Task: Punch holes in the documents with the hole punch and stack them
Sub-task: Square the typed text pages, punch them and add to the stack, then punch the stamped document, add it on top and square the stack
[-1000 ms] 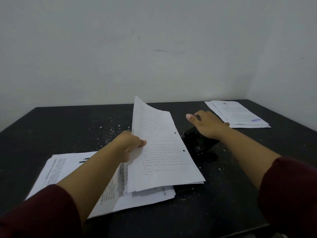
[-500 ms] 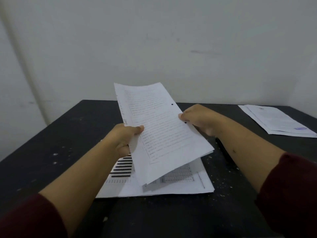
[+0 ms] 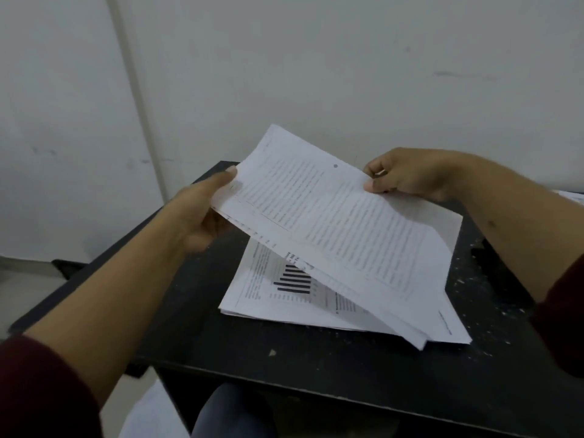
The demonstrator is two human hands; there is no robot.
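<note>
Black table here, kinda scuffed, with white specks scattered over the top, mostly out under the right forearm. Lying flat on it is a stack of printed pages below and between the two hands; the top sheet shows a dark bar chart and some text. Just past the right forearm there's something dark on the table, can't tell what. Beyond the right hand, a corner of more white paper peeks in.
</note>
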